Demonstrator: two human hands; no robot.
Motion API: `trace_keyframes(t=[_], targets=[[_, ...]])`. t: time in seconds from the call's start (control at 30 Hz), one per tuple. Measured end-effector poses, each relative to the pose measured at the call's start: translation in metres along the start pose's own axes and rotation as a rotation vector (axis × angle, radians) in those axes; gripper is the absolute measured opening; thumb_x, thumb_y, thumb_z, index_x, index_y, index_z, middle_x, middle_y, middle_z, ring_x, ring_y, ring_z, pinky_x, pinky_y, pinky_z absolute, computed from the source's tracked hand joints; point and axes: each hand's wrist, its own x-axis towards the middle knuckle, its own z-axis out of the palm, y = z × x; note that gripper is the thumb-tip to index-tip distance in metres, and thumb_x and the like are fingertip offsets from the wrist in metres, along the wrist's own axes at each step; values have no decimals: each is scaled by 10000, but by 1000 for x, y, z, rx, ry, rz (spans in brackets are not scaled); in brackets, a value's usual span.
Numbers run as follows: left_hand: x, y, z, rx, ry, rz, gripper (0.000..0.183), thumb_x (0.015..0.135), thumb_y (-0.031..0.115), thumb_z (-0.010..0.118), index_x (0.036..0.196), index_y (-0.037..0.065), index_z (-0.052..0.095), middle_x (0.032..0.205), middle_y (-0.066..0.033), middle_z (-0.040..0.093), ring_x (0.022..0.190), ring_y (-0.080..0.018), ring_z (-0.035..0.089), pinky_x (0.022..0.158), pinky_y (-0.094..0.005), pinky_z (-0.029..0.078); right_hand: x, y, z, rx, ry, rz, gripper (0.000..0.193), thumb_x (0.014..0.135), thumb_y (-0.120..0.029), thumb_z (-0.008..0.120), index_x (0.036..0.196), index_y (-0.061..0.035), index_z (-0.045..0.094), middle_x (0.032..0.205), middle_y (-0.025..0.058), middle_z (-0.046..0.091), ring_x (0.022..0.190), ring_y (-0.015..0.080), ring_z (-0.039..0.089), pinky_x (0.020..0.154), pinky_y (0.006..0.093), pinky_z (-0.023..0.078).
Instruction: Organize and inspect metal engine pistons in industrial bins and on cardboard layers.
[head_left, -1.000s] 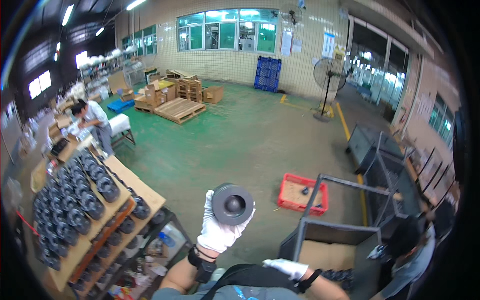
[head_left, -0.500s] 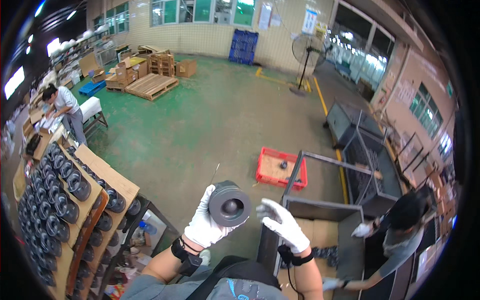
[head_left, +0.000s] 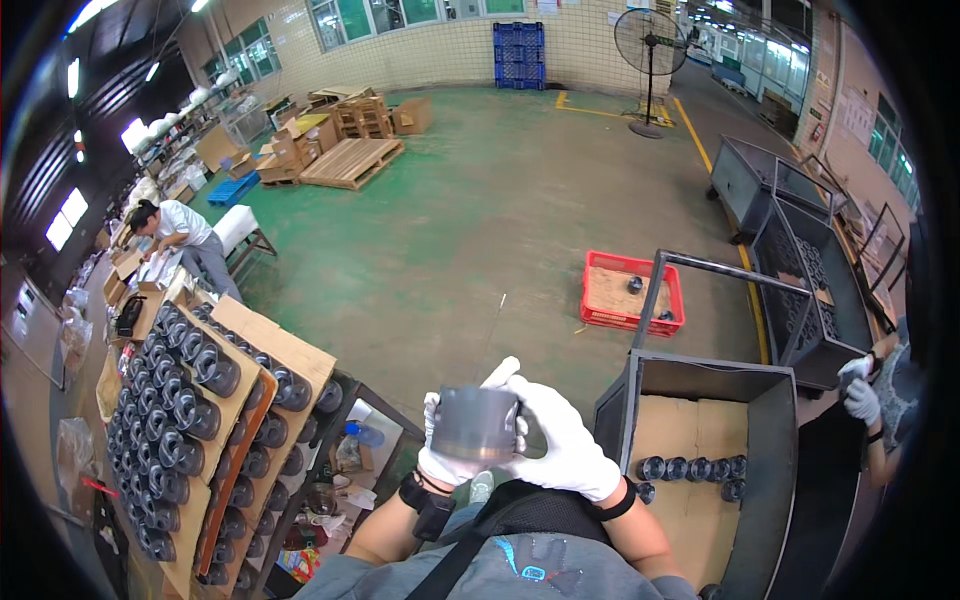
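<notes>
The white-gloved left hand curls around the dark grey, round, metal-looking part, up in the air. The white-gloved right hand bends beside it, half open; its grip is unclear. If the hold slips on that smooth side, it may fall.

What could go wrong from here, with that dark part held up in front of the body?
The dark cylindrical part might slip from the gloved left hand, since it is held in mid-air. The right hand or elbow could knock the metal bin standing close by. On the left, dark parts crowd a board up to its edge, so a bump might send some off.
</notes>
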Motion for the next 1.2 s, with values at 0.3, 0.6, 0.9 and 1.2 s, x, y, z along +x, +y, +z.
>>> trace_keyframes(t=[0.3,0.6,0.9,1.2], targets=[[8,-15,8,12,-127,-1,1187,698,748,685,1555,104,174,1205,-231,601,1002,-446,636,889,-573,517,-4,-2,-9,-17,-34,-52,763,595,-70,738,1323,-21,512,1230,201,575,1123,380,576,960,428,474],[30,-15,18,3,140,-4,982,777,782,566,1425,62,409,1167,-193,616,1016,-392,627,880,-560,531,-20,10,-21,-116,70,31,888,634,-159,830,1418,-16,439,1319,188,546,1201,359,544,1020,416,442],[40,7,26,537,520,41,725,892,674,531,1261,50,563,1070,-118,629,923,-252,645,854,-466,555,-17,3,-22,-91,202,244,949,631,-296,883,1411,1,432,1347,198,532,1267,370,511,1044,436,432],[52,16,50,1608,142,408,762,891,303,700,1486,16,320,1346,-118,505,1187,-226,543,1029,-364,418,-11,14,-13,-228,387,155,868,624,-87,796,1406,-25,426,1168,186,579,1071,349,609,934,380,495]])
